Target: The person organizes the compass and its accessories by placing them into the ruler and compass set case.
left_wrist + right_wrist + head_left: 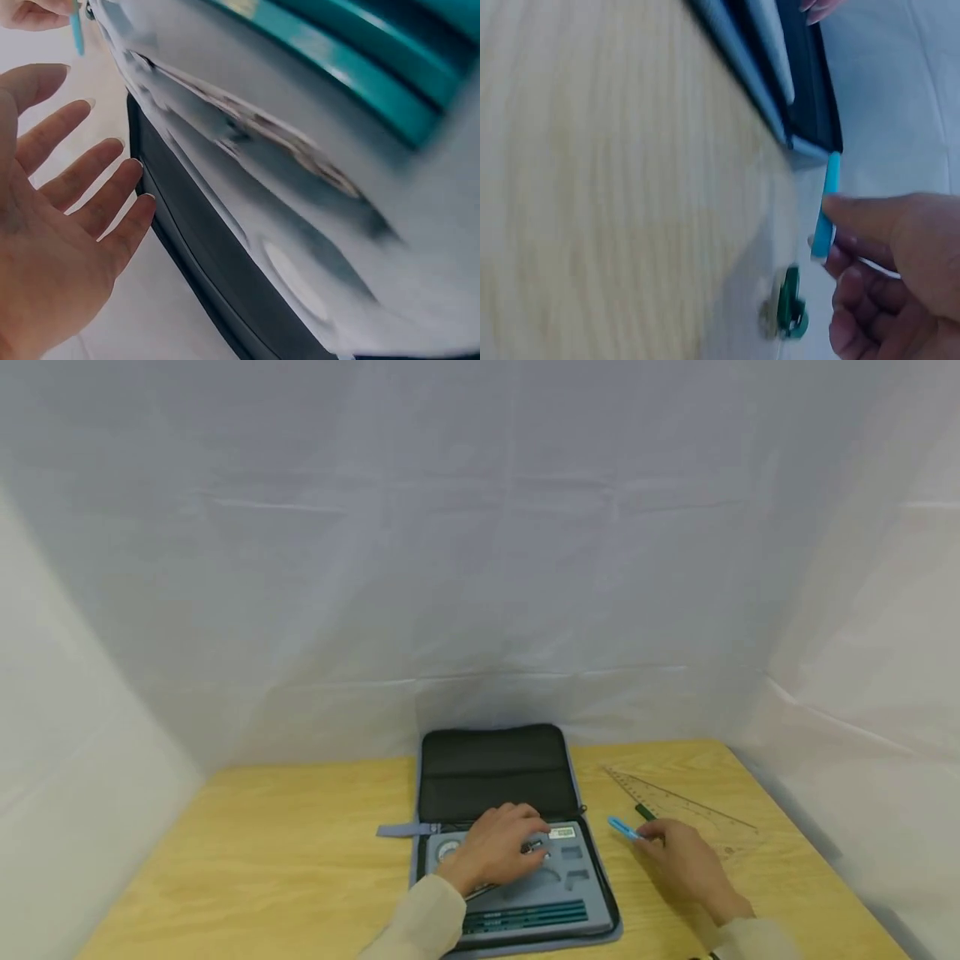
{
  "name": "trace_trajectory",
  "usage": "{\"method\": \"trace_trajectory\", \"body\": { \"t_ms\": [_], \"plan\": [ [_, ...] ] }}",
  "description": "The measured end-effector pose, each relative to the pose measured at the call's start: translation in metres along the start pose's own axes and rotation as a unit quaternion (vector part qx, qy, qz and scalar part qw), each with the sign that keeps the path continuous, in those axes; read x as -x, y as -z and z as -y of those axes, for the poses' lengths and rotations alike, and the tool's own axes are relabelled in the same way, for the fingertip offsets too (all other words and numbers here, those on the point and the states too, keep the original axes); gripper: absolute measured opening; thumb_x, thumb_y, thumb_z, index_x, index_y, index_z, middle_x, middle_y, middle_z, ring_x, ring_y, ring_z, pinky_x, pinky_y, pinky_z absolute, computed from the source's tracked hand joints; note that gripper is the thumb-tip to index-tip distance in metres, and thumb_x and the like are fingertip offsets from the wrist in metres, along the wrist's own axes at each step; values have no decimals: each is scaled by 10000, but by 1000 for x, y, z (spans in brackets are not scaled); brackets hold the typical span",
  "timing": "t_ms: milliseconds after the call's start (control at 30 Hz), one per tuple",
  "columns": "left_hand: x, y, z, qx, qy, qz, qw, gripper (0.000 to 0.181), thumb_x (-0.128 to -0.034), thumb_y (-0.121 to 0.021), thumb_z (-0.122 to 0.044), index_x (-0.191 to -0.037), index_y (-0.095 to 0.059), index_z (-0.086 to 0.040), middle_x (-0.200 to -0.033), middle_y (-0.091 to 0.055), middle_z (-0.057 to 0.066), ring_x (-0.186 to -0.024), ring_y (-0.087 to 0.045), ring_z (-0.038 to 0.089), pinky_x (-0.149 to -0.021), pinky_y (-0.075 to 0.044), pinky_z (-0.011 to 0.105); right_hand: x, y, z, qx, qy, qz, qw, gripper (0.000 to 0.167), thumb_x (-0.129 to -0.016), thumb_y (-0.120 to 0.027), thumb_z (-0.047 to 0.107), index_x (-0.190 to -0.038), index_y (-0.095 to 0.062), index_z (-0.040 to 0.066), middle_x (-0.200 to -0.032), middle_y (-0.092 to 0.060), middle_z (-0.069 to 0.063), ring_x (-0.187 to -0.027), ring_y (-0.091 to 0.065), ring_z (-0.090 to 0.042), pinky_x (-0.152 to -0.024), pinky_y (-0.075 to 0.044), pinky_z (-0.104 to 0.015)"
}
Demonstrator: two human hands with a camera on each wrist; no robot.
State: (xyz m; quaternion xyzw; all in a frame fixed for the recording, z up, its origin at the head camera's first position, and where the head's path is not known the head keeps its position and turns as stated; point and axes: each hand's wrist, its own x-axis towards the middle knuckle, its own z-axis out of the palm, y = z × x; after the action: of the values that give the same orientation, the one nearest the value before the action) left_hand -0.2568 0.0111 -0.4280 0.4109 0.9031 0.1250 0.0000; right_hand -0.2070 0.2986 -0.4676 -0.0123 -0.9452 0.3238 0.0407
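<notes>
Blue stick (828,191), held in the right hand (686,860), just beside the right edge of the case (615,932); from the right wrist view I judge it lifted off the table (285,860). Thumb and fingers pinch it near mid-length. I rate it light, stiff and smooth, apt to twist between fingertips but unlikely to break; a pinch around its middle suits it. Its long axis slants in the head view, the free end pointing left and away, toward the case.

I find dark green pencils (525,917) side by side at the near edge of the grey tray (600,906). Beyond them the left hand (502,847) hangs over a metal tool (322,166), fingers spread and relaxed, gripping nothing; whether any touches the tray I cannot tell. Past its fingertips sits a small white block (562,832), lettering illegible. To the right I record a green piece (644,812) next to a clear triangle ruler (697,803). Behind the tray lies the black lid (491,756); a white sheet (480,568) hangs at the rear.
</notes>
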Motion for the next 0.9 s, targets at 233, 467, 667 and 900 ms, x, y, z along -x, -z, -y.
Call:
{"method": "trace_trajectory", "body": {
  "t_ms": [233, 467, 667, 900],
  "plan": [
    [21, 9, 19, -50, 297, -85, 9995, 317, -944, -567, -319, -1225, -647, -198, -1261, -556, 2, -1117, -528, 208, -921, -433, 419, -13, -15, 26, -523, 755, 462, 9947, 127, -896, -668, 196, -990, -700, 117, -890, -602, 29, -658, -483, -135, -552, -419, -292],
    [36, 13, 29, -5, 478, -38, 9988, 324, -953, -542, -336, -1231, -641, -202, -1275, -548, 8, -1133, -517, 209, -926, -429, 425, -21, -25, 42, -416, 1978, 878, 9754, 162, -912, -650, 223, -1017, -705, 113, -902, -585, 47, -662, -449, -80, -554, -408, -254],
    [51, 15, 36, 37, 532, -205, 9984, 319, -950, -562, -307, -1229, -638, -174, -1265, -556, 30, -1119, -527, 228, -905, -441, 446, -22, -31, 54, -494, 2760, 1349, 9504, 170, -914, -645, 229, -1028, -703, 117, -920, -603, 81, -709, -503, -37, -604, -466, -251],
    [61, 16, 41, 75, 391, -302, 9988, 297, -944, -575, -276, -1203, -652, -152, -1227, -573, 29, -1080, -541, 222, -879, -459, 413, -17, -36, 62, -161, 3117, 1719, 9344, 162, -925, -626, 268, -1054, -694, 197, -1012, -602, 126, -891, -571, -34, -746, -506, -272]
  ]
}}
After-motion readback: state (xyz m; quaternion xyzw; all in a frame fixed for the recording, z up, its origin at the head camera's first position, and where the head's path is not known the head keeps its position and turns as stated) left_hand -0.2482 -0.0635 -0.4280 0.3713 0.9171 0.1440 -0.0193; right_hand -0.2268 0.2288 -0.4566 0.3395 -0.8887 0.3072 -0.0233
